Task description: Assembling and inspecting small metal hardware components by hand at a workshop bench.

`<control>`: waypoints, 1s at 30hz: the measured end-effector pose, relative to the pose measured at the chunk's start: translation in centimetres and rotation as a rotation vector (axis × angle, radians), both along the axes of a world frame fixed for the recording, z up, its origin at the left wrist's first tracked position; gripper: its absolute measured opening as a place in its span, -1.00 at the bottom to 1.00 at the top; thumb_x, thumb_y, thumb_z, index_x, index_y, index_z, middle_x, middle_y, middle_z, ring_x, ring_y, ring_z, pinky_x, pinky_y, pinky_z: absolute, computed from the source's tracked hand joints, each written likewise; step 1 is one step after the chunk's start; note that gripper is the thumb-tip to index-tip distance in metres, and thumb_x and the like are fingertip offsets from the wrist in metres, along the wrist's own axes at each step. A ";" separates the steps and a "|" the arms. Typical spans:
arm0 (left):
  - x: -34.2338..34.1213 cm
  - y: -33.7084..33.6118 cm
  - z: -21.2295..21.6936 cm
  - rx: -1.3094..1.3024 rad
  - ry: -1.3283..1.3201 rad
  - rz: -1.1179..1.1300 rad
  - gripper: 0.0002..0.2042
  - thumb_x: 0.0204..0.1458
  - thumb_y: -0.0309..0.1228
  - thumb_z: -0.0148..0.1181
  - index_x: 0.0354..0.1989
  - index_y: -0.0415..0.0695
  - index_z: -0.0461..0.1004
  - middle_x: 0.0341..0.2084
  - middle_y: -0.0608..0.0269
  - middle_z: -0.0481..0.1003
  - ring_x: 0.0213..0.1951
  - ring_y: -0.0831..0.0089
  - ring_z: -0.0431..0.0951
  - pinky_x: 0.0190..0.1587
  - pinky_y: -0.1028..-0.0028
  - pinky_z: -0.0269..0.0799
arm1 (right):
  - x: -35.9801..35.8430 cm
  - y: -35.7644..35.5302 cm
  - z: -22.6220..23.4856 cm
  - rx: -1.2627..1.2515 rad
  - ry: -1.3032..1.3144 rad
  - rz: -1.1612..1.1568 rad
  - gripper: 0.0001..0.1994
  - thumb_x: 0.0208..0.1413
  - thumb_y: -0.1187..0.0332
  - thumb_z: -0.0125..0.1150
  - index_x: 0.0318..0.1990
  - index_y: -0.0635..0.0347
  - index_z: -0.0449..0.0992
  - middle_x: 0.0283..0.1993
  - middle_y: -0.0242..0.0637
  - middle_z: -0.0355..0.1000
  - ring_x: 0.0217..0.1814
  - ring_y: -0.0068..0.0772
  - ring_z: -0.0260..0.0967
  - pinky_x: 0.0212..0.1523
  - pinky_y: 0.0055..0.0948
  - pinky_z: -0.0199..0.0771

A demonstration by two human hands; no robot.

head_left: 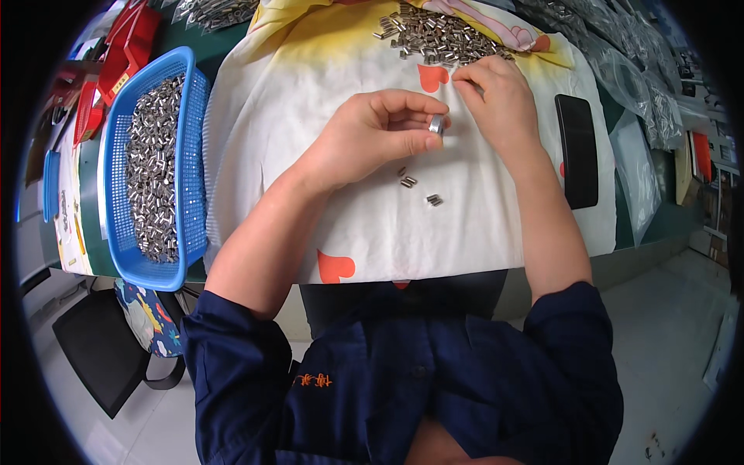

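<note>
Over the white cloth, my left hand (380, 133) pinches a short silver metal ring (436, 126) between thumb and fingers. Its open end is turned toward the right. My right hand (500, 97) is closed in a pinch beside the near edge of a pile of small metal cylinders (442, 37); anything between its fingertips is too small to make out. A few loose small cylinders (408, 182) lie on the cloth below my left hand, and a little group of metal cylinders (434, 200) rests nearer to me.
A blue plastic basket (193, 155) full of small metal cylinders stands at the left. On the right lie a black phone (577, 151) and clear plastic bags (635, 174). Red bins (128, 48) sit at the far left. The patterned cloth (263, 178) covers the green table.
</note>
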State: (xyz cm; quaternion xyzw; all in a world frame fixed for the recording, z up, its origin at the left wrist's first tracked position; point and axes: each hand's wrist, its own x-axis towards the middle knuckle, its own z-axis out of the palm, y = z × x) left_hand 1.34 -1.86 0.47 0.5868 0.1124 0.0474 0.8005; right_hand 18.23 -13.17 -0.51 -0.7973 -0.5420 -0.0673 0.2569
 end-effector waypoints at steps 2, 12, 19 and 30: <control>0.0 0.3 -0.3 -0.005 -0.020 0.030 -0.70 -0.07 -0.57 0.17 -0.10 -0.26 0.39 -0.25 0.24 0.48 -0.19 0.55 0.46 -0.09 0.58 0.37 | -0.3 -0.2 0.4 0.056 0.121 0.009 -0.90 -0.07 0.41 0.14 -0.36 0.11 0.51 -0.36 -0.33 0.40 -0.27 -0.28 0.33 -0.25 -0.40 0.36; 0.3 0.5 -0.3 -0.028 -0.072 0.190 -0.67 -0.05 -0.57 0.15 -0.05 -0.25 0.38 -0.29 0.26 0.48 -0.25 0.56 0.46 -0.11 0.56 0.37 | -2.9 -0.7 1.6 0.219 1.059 0.267 -0.90 -0.01 0.53 0.12 -0.30 0.30 0.48 -0.37 -0.42 0.43 -0.34 -0.66 0.33 -0.32 -0.61 0.35; 0.1 0.2 -0.1 0.088 -0.016 0.239 -0.67 -0.06 -0.54 0.19 -0.08 -0.33 0.37 -0.26 0.17 0.49 -0.22 0.53 0.49 -0.11 0.58 0.40 | -4.2 -0.5 2.3 0.238 0.333 0.241 -0.87 -0.14 0.54 0.20 -0.36 0.23 0.51 -0.39 -0.33 0.45 -0.42 -0.51 0.36 -0.40 -0.57 0.37; 0.0 0.1 -0.2 0.060 0.030 0.174 -0.69 -0.08 -0.58 0.19 -0.09 -0.27 0.41 -0.29 0.28 0.48 -0.24 0.57 0.46 -0.10 0.59 0.37 | -2.7 -1.0 2.9 0.025 0.934 0.218 -0.89 -0.01 0.54 0.13 -0.29 0.22 0.49 -0.35 -0.43 0.42 -0.32 -0.65 0.32 -0.24 -0.65 0.32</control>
